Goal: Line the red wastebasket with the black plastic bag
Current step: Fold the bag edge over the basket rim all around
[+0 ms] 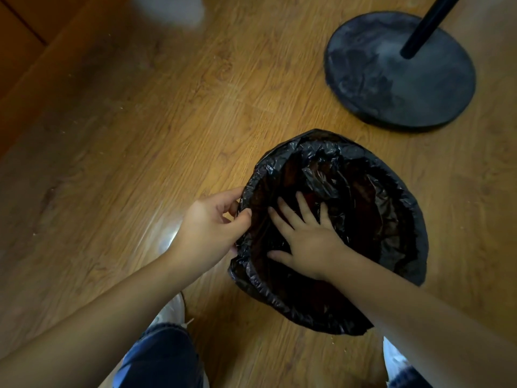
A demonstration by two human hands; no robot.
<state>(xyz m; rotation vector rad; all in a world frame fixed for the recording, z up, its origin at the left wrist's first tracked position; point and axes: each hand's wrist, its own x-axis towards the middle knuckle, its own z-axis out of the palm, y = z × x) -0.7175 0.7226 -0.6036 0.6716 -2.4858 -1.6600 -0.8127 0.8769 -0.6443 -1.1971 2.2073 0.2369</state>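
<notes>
The black plastic bag [391,197] sits in the wastebasket on the wooden floor [140,149], just ahead of my feet and nearer the right side of the floor than the left. Its mouth faces straight up at me, and its film is folded out and down over the whole rim, so the red wastebasket itself is hidden but for a dull reddish tint showing through the plastic inside. Seen from above, the opening reads as an oval whose long axis runs from the near left to the far right; the wide lens may account for some of that stretch.

My left hand [208,225] is at the left rim, thumb and fingers closed together on the gathered edge of the bag, pinching the film against the lip. My right hand [305,236] is down inside the opening, fingers spread apart and flat, palm pressing the plastic toward the inner wall on the near-left side; it grasps nothing.

Well apart, toward the far right of the floor, stands a round dark stand base [391,79] with a black pole [425,23] rising from it. My white shoes [173,309] and jean cuffs show at the near edge.
</notes>
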